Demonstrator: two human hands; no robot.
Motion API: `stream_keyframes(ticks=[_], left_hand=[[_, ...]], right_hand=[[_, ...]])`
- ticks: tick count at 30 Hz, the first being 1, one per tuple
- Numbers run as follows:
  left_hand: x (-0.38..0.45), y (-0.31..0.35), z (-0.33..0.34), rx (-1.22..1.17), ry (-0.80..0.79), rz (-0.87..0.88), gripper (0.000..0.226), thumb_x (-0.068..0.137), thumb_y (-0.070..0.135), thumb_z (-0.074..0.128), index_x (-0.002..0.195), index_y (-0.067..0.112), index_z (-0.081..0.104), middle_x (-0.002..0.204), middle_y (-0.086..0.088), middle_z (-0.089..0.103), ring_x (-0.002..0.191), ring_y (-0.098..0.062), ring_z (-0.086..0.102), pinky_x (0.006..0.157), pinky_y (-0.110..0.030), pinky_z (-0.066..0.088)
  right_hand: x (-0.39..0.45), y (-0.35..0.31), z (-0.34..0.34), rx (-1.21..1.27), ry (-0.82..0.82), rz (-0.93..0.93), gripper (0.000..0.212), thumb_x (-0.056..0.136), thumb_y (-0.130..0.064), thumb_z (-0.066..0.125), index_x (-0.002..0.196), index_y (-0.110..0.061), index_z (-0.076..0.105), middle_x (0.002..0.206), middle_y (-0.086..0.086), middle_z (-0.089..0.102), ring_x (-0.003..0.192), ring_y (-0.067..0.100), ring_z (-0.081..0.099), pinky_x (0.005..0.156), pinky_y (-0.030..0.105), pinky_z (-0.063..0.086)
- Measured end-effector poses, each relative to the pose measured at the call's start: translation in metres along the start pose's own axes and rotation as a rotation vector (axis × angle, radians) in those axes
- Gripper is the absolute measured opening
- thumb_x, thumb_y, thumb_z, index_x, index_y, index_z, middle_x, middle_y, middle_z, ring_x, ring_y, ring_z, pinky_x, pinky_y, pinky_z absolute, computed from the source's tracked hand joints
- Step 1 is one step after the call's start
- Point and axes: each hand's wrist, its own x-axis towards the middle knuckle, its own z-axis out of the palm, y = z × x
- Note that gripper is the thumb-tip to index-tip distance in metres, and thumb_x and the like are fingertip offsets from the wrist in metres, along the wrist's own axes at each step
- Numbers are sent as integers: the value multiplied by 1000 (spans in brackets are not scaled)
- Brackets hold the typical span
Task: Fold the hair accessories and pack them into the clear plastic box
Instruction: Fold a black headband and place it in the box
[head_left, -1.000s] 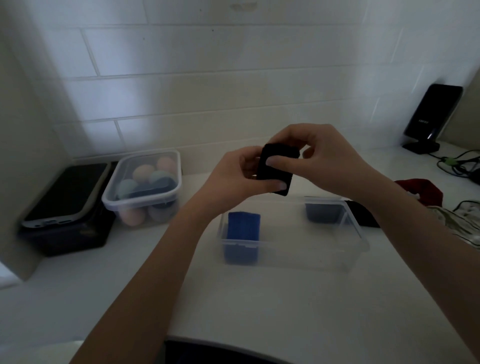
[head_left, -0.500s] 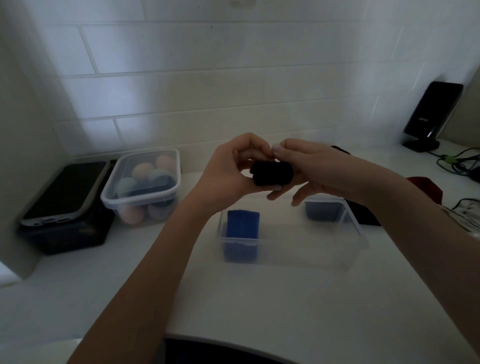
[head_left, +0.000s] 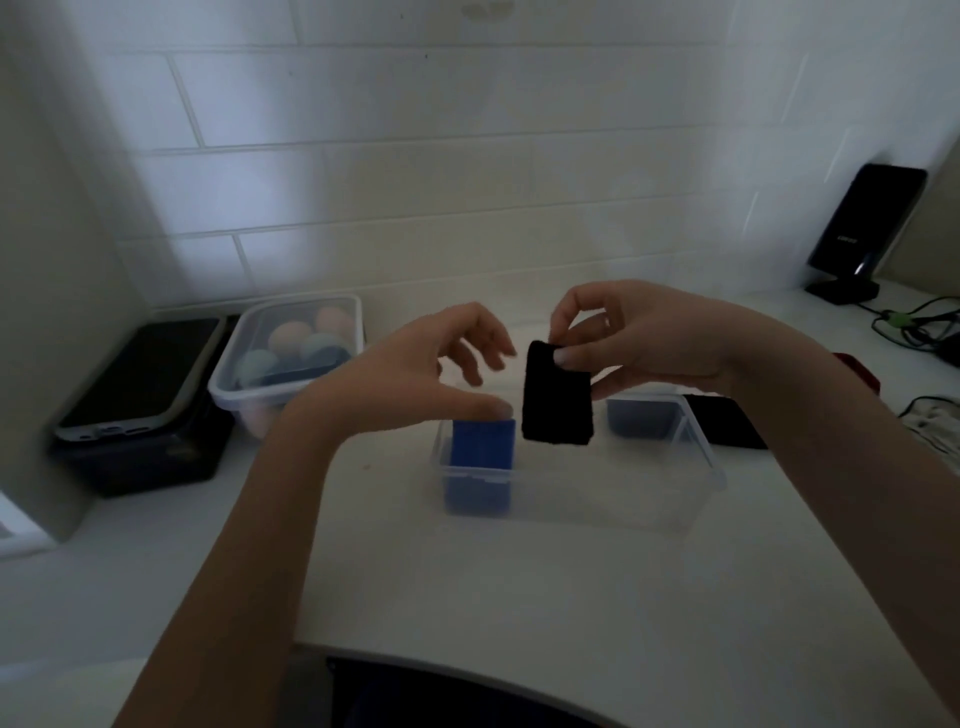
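Black folded band (head_left: 557, 402) hangs pinched in right-hand grip (head_left: 641, 338) above clear box's (head_left: 698, 457) rim; left hand (head_left: 415, 376) spread apart.

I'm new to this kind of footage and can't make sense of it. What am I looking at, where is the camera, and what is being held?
No machine here: these are a person's two bare hands, filmed by a wide-angle camera worn on their head, looking forward and down at a white counter.

The right hand pinches a folded black hair accessory by its top edge, so it hangs above the clear plastic box. The left hand is open beside it, holding nothing.

Inside the box a folded blue piece stands at the left end, and a darker blue one sits at the far right end.

To the left is a lidded tub of pastel, egg-shaped items, what they are is unclear. A black device on a stand and cables sit far right.
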Motion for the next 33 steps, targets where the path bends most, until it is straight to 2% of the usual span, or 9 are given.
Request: stream_keyframes(ticks=[4, 7, 10, 12, 16, 22, 27, 29, 33], left_hand=[[0, 10, -1, 177, -156, -51, 28, 72, 13, 78, 90, 27, 62, 86, 12, 66, 71, 1, 58, 59, -5, 42], [4, 12, 5, 346, -236, -95, 30, 72, 13, 76, 93, 28, 62, 90, 13, 65, 72, -1, 58, 67, -10, 45], [7, 7, 12, 491, -290, -155, 28, 76, 18, 73, 98, 28, 60, 91, 16, 58, 75, -1, 51, 64, -12, 39], [9, 5, 16, 534, -272, -149, 25, 76, 17, 72, 92, 29, 56, 82, 20, 52, 71, 1, 45, 60, -12, 34], [11, -1, 25, 544, -146, -102, 26, 74, 7, 69, 82, 24, 51, 76, 17, 46, 73, -10, 45, 62, -22, 34], [7, -3, 32, 516, -47, -128, 23, 76, 11, 69, 80, 24, 51, 85, 9, 55, 76, -14, 52, 65, -24, 38], [7, 0, 33, 539, -78, -176, 15, 78, 8, 66, 84, 21, 61, 91, 6, 58, 79, -13, 51, 70, -24, 40], [7, 1, 34, 556, -83, -195, 17, 79, 9, 64, 91, 21, 64, 97, 4, 62, 82, -13, 51, 74, -25, 42], [6, 3, 36, 617, -88, -220, 21, 84, 14, 60, 102, 22, 66, 104, 4, 65, 92, -16, 56, 81, -28, 41]], right_hand=[[-1, -1, 11, -153, 3, 22, 13, 85, 3, 61, 81, -7, 54, 78, 11, 62, 66, 18, 63, 62, 28, 60], [0, 2, 23, -264, 5, 43, 14, 85, 5, 60, 79, -5, 53, 84, 17, 62, 67, 20, 64, 60, 29, 61], [2, 6, 32, -409, -1, 54, 14, 83, 4, 62, 78, -7, 54, 89, 13, 62, 76, 22, 65, 64, 33, 61], [3, 8, 37, -457, -17, 66, 19, 83, 4, 61, 74, -11, 54, 89, 10, 62, 81, 23, 64, 68, 36, 62], [3, 10, 47, -576, 48, 33, 26, 82, 3, 60, 67, -17, 51, 92, 7, 59, 87, 25, 63, 72, 39, 60], [4, 15, 57, -860, 136, 7, 8, 85, -13, 61, 90, -16, 56, 110, 9, 63, 99, 25, 60, 81, 33, 50], [7, 15, 59, -982, 217, 52, 21, 84, -25, 64, 101, -15, 67, 107, 8, 66, 97, 26, 61, 72, 29, 43], [6, 13, 57, -993, 203, 50, 27, 81, -32, 68, 101, -14, 70, 103, 7, 68, 93, 24, 63, 72, 29, 46], [-2, 10, 50, -970, 60, 29, 42, 72, -41, 74, 108, -19, 69, 105, 3, 70, 95, 21, 63, 85, 38, 53]])
